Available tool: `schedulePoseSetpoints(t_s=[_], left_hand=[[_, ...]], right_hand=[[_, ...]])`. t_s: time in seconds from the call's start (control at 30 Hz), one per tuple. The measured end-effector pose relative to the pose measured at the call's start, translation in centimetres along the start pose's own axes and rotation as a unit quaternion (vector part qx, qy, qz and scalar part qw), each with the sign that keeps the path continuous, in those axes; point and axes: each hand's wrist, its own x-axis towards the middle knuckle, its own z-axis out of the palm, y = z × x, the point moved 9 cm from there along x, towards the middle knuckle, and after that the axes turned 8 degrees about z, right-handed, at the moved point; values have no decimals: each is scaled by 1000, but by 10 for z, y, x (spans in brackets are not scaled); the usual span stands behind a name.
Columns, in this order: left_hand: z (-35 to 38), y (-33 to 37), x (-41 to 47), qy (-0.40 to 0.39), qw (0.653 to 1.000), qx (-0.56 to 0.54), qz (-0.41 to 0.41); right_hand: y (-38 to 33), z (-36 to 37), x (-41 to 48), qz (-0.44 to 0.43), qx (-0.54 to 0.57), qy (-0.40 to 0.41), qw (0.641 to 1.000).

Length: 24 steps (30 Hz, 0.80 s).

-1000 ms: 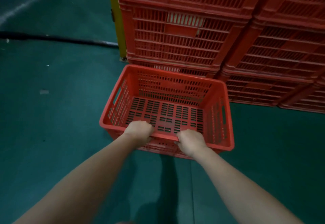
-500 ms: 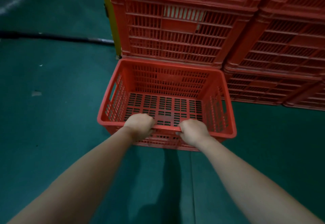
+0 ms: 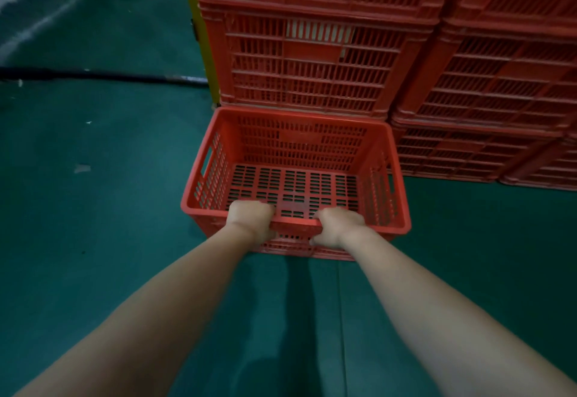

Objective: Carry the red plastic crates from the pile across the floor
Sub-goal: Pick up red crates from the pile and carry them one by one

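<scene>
On the green floor [image 3: 93,240], our left hand [image 3: 249,218] and right hand [image 3: 338,228] grip the near rim of an empty red slotted plastic crate [image 3: 295,178], fingers curled, by the red crate pile [image 3: 406,62].

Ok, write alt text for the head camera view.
A person's left hand and right hand grip the near rim of an empty red slotted plastic crate. Behind it stands a pile of matching red crates on a dark green floor.

Warehouse or factory storage area, industrial. Evidence: green coated floor [image 3: 93,240], wide, w/ seam lines & scuffs. Red slotted plastic crates [image 3: 312,62] stacked several high, at least 2 columns side by side. Yellow post [image 3: 203,53] at stack's left edge. Black hose or cable [image 3: 109,76] lying across floor. Small pale scrap [image 3: 81,168] nearby.
</scene>
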Motion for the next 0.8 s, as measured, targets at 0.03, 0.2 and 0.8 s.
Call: schedulePoseSetpoints(t_s=[0.03, 0.2, 0.8], left_hand=[[-7, 2, -8, 6, 1000, -7, 4], [-78, 13, -68, 9, 997, -79, -2], [-510, 137, -308, 1, 980, -120, 158]], right_hand=[[2, -4, -10, -5, 11, -9, 1000], [17, -63, -95, -15, 82, -6, 997], [102, -381, -524, 141, 344, 111, 922]])
